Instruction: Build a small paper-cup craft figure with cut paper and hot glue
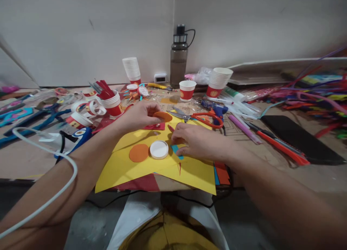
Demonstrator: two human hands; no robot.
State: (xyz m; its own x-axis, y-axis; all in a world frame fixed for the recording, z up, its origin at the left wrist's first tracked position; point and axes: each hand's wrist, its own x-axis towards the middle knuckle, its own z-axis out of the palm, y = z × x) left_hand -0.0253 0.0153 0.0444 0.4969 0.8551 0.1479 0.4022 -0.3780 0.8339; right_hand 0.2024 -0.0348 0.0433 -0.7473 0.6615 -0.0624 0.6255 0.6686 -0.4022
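Note:
My left hand (143,115) pinches an orange disc (163,116) above the yellow sheets (116,174). Over the right part of the sheets is my right hand (187,139), its fingers curled and apart beside a small blue piece (177,151); it appears to hold nothing. A second orange disc (139,153) lies flat on the yellow, just left of a round white lid-like piece (159,149). Behind my right hand lie scissors (189,116) with orange handles. A small red piece (170,128) shows by my right fingertips.
Stacked paper cups (131,69) and a dark bottle (178,58) stand at the back, with a single cup (187,90) nearby. A white cable (71,177) crosses my left forearm. On the right lie a black phone-like slab (300,138), pens and colourful pipe cleaners.

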